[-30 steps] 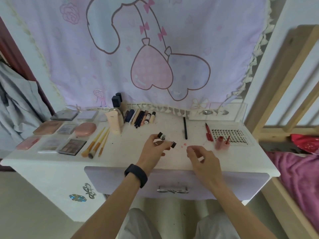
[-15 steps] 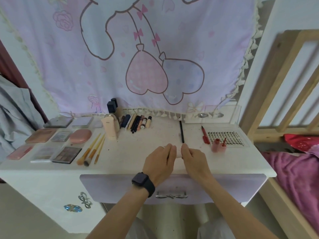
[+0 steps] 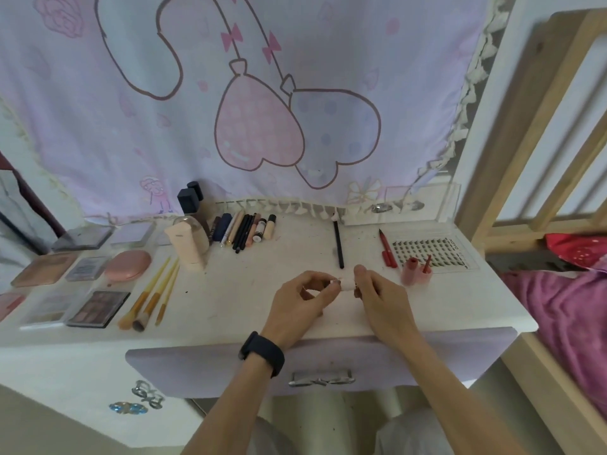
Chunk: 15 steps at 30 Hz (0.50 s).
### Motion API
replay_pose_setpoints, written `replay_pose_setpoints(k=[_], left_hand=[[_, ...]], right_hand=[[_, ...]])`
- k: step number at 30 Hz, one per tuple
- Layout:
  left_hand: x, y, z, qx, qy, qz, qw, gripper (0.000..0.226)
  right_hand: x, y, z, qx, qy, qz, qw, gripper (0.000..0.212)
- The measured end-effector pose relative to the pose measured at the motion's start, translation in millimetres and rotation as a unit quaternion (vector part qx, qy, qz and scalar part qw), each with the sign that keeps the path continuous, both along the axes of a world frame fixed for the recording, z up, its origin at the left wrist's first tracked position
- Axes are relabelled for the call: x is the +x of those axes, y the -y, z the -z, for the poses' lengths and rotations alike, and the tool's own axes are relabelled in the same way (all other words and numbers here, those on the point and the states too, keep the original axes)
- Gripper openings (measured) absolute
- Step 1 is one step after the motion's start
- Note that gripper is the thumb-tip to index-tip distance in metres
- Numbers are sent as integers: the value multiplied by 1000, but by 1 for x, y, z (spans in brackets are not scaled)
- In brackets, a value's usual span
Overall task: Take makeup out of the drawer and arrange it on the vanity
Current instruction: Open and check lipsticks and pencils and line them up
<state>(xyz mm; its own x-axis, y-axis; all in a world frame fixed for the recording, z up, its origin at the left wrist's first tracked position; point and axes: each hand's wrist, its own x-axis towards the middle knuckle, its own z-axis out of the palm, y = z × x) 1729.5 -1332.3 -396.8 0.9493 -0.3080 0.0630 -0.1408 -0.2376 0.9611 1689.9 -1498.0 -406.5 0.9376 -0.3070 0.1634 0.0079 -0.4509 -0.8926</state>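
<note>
While tube point(image 3: 346, 286) sits between both hands, just over vanity point(image 3: 230, 290) front, left hand point(image 3: 300, 298) pinches one end, right hand point(image 3: 382, 298) pinches other. Small pale thing: may slip, roll off edge. Right hand close to pink bottle point(image 3: 410, 272); bump could tip it.

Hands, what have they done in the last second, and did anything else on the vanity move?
The right hand closed in on the left hand; both now pinch a small pale tube between them, low over the vanity. Earlier only the left held something. Brushes, palettes and black pencil stayed put.
</note>
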Motion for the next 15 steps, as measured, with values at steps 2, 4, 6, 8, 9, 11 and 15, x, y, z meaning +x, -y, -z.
replay_pose_setpoints(k=[2,4,6,8,9,11,15], left_hand=[[0,2,-1,-18,-20,-6,1000,20],[1,3,-2,-35,-37,-6,999,24],[1,3,-3,-53,-39,-11,998,23],[2,2,-2,-70,-40,-13,997,24],[2,1,-2,-78,-41,-12,996,24],[1,1,-1,-77,-28,-7,997,22],[-1,1,2,3,35,27,999,19]], right_hand=[[1,-1,2,5,-2,8,1000,50],[1,-1,3,-15,-12,2,1000,51],[1,-1,4,-64,-29,-26,997,53],[1,-4,7,-126,-40,-56,990,53],[1,-5,8,-142,-38,-60,987,51],[1,-5,5,-99,-19,-43,994,42],[0,-1,-4,-8,2,-15,1000,57]])
